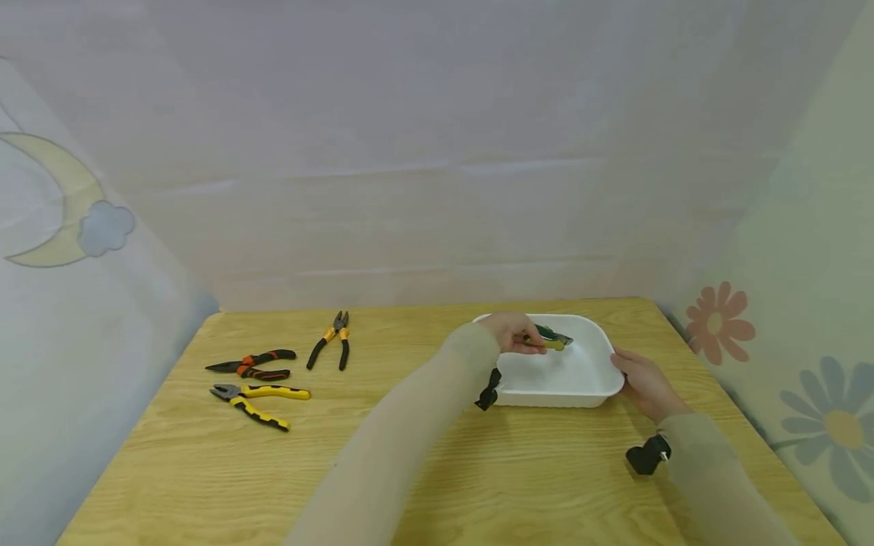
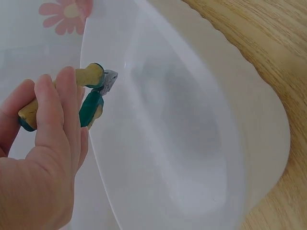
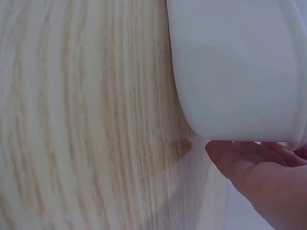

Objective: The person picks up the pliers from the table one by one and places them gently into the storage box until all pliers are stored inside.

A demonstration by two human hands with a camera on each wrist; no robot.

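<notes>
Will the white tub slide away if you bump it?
Probably. The white tub looks thin, light plastic on smooth wooden table. The right hand rests against its side, likely steadying it while the left hand holds green-handled pliers inside.

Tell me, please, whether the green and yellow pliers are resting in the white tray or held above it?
Held: the left hand grips the pliers over the white tray.

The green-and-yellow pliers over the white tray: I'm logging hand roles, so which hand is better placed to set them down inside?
Left. The left hand already grips the green-and-yellow pliers above the white tray. The right hand rests against the tray's outer right edge, seemingly steadying it.
</notes>
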